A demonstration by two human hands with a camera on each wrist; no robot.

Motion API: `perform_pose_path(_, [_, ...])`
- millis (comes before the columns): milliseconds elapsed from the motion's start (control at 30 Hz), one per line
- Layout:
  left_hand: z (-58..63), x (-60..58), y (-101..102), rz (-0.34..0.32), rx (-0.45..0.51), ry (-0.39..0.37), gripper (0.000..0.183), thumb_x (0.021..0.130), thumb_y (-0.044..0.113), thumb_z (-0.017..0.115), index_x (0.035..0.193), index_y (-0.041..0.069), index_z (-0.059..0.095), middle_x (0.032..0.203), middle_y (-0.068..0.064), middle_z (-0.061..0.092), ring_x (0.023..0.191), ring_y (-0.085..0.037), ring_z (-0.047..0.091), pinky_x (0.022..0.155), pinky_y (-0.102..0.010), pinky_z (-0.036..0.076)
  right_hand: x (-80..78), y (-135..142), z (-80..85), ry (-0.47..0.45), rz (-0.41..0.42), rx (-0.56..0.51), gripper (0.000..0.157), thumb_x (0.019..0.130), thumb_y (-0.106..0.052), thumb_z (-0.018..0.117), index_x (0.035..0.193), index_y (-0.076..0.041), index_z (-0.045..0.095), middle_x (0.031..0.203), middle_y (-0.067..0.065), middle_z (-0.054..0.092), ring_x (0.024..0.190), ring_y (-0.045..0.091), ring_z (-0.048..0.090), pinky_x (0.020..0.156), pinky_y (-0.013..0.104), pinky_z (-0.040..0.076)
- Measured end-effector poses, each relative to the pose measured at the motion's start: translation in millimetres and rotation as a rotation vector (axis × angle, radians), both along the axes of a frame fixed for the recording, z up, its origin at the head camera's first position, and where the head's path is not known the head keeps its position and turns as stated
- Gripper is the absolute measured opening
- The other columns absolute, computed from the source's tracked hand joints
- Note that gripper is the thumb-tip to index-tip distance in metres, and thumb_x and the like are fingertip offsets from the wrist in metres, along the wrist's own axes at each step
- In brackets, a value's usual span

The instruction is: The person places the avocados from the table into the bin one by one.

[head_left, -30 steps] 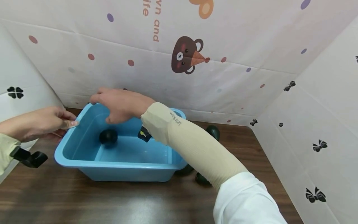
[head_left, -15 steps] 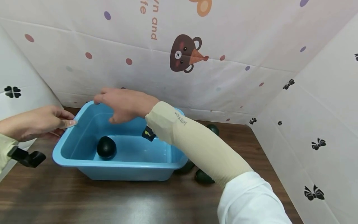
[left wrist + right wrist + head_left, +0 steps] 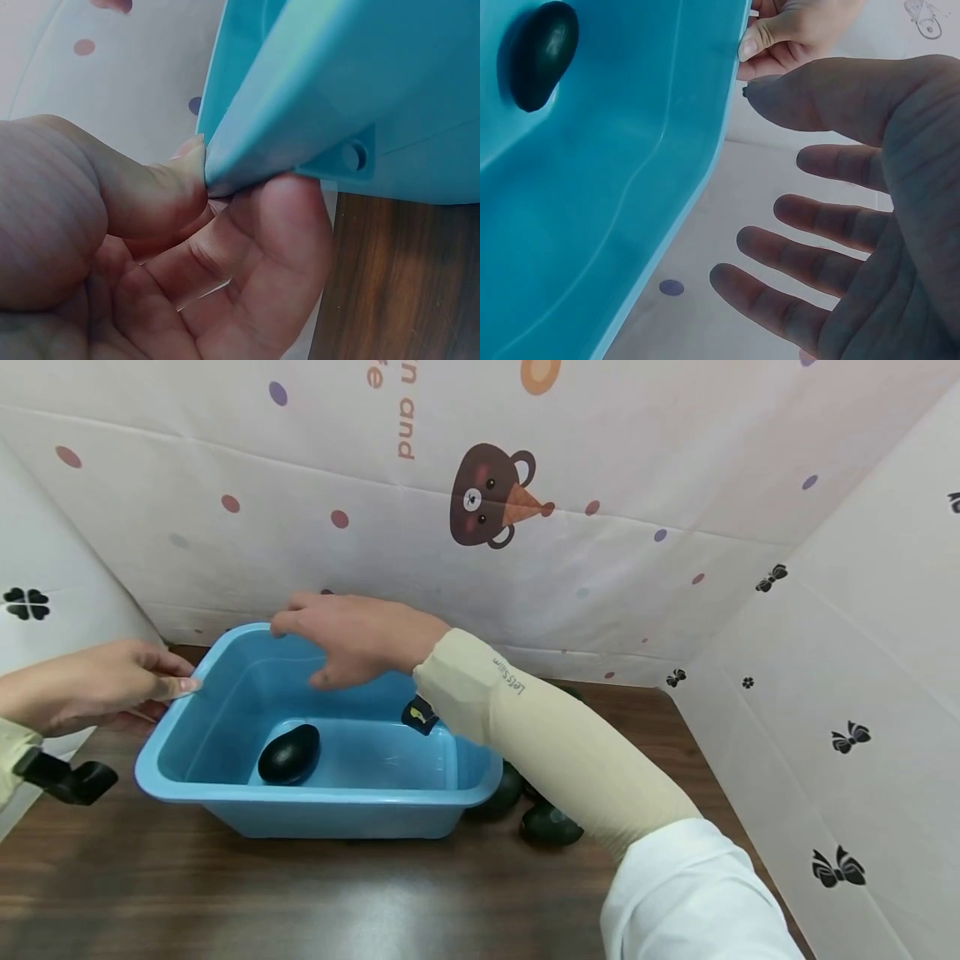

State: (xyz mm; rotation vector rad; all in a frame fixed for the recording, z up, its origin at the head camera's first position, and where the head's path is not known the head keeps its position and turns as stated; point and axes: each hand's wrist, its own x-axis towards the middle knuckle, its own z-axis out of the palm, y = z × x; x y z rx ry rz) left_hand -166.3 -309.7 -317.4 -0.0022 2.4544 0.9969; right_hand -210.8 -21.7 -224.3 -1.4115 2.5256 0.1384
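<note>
A light blue plastic basin (image 3: 315, 814) stands on the wooden table. My left hand (image 3: 112, 685) pinches its left rim, thumb on the inner side and fingers curled beneath the lip, as the left wrist view shows. One dark green avocado (image 3: 289, 754) lies on its side on the basin floor, left of the middle; the right wrist view shows the same avocado (image 3: 544, 56). My right hand (image 3: 352, 635) hovers over the basin's back rim with nothing in it. In the right wrist view its fingers (image 3: 817, 214) are spread and nearly straight beside the rim.
More avocados (image 3: 550, 823) lie on the table to the right of the basin, partly hidden by my right forearm and the basin wall. White printed sheets (image 3: 600, 593) stand close behind the basin and along both sides. The wooden tabletop (image 3: 337, 902) stretches out in front.
The avocado in the basin has rolled and turned, now showing its long side. My right hand has drifted slightly right along the back rim. The left hand keeps its hold on the rim.
</note>
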Motion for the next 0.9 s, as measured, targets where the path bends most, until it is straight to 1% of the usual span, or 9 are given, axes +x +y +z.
perform_pose_path(100, [1.1,0.6,0.7,-0.001,0.004,-0.008,0.054,0.112,0.015,0.043,0.147,-0.023,0.028,0.102,-0.012,0.075,0.086,-0.025,0.075,0.080,-0.052,0.066,-1.5,7.4,0.7,0.005,0.005,-0.002,0.068,0.099,-0.040,0.070,0.159,-0.029,0.040,0.159,-0.003,0.043,0.136,0.011,0.050,0.113,0.025,0.049])
perform_pose_path(233, [1.3,0.7,0.9,0.000,0.004,-0.008,0.054,0.113,0.015,0.043,0.147,-0.023,0.028,0.101,-0.011,0.075,0.086,-0.025,0.075,0.080,-0.052,0.066,-3.6,18.8,0.6,0.016,0.004,-0.022,0.068,0.099,-0.040,0.070,0.159,-0.028,0.041,0.159,-0.003,0.044,0.137,0.011,0.051,0.114,0.025,0.049])
perform_pose_path(400, [1.1,0.1,0.7,0.003,0.012,-0.016,0.053,0.113,0.015,0.042,0.147,-0.023,0.028,0.100,-0.011,0.075,0.086,-0.025,0.075,0.080,-0.052,0.066,-6.0,32.5,-1.6,0.037,-0.018,-0.022,0.066,0.099,-0.041,0.069,0.158,-0.028,0.042,0.161,-0.003,0.043,0.139,0.011,0.051,0.115,0.027,0.049])
perform_pose_path(633, [0.7,0.7,0.9,0.008,0.006,-0.010,0.054,0.113,0.016,0.042,0.147,-0.023,0.028,0.101,-0.011,0.075,0.085,-0.025,0.075,0.080,-0.052,0.066,-10.3,51.5,-3.4,0.060,-0.062,-0.033,0.063,0.101,-0.042,0.067,0.158,-0.027,0.043,0.156,-0.004,0.046,0.136,0.010,0.053,0.116,0.030,0.050])
perform_pose_path(900, [-1.4,-0.9,-0.4,0.013,0.008,0.000,0.056,0.112,0.016,0.044,0.148,-0.023,0.027,0.101,-0.012,0.075,0.085,-0.025,0.075,0.080,-0.052,0.066,-16.0,72.7,-4.8,0.080,-0.090,-0.052,0.062,0.101,-0.040,0.066,0.157,-0.025,0.046,0.155,-0.001,0.048,0.135,0.014,0.054,0.116,0.035,0.050])
